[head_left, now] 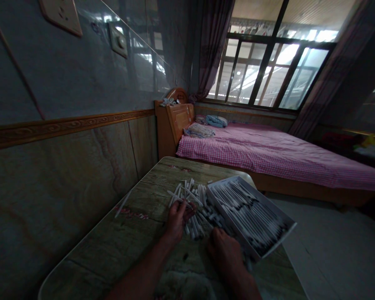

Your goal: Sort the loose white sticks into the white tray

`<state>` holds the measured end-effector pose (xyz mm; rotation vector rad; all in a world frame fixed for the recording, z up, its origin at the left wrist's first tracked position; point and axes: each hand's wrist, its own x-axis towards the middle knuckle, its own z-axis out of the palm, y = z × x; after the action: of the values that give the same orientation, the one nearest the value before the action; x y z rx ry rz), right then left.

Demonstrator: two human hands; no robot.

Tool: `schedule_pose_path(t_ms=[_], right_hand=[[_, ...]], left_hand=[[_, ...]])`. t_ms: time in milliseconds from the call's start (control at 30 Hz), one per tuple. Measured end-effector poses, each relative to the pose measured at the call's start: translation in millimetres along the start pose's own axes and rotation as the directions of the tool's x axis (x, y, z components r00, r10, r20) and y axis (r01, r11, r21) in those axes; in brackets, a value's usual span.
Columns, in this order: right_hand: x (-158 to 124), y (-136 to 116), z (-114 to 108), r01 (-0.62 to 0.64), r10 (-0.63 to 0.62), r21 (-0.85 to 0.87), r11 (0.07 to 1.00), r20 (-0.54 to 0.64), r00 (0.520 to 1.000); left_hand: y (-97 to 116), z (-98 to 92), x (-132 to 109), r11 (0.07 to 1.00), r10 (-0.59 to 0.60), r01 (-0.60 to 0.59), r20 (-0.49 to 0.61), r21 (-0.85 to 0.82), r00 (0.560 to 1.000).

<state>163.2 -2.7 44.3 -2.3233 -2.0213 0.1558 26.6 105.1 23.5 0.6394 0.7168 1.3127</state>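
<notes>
My left hand (177,218) is at the near side of a loose pile of slim white pen-like tubes (193,227), fingers pinched on one white tube. My right hand (224,246) is closed in a fist just right of the pile; whatever it may hold is hidden. Beside it stands a shallow white box (256,252), tilted on the table, filled with rows of white pen-like sticks (250,208) with dark ends. Small dark and grey pieces (217,217) lie between the pile and the box.
The marble-patterned table (112,258) stands against a tiled wall. A lone white tube (123,204) lies by its left edge. Past the far edge is a bed (253,146) with a pink checked sheet. Floor shows at the right.
</notes>
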Motion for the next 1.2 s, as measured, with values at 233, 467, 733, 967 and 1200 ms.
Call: schedule_pose_path(t_ms=[233,467,733,967,1200], right_hand=[[-0.1,4.1,5.2,-0.001,0.001,0.005,1.000,-0.072,0.997],[3.8,16.5,22.9,0.168,-0.088,0.114,0.979,-0.507,0.857],[7.1,16.3,24.9,0.367,0.044,0.596,0.714,-0.562,0.826],[8.3,27.6,11.2,0.180,0.252,0.718,0.672,-0.450,0.857],[2.5,41.1,2.1,0.029,0.095,0.296,0.955,-0.396,0.913]], left_hand=[[0.7,2.7,-2.7,0.986,0.059,-0.063,0.030,0.155,0.998],[2.0,10.5,-14.1,0.979,-0.070,0.037,0.156,0.202,0.985],[-2.4,18.6,-38.0,0.942,-0.327,0.278,0.341,0.185,0.881],[-6.1,16.1,-32.6,0.947,-0.321,0.311,0.264,0.079,0.910],[2.4,13.3,-20.1,0.946,-0.301,0.314,0.150,-0.076,0.942]])
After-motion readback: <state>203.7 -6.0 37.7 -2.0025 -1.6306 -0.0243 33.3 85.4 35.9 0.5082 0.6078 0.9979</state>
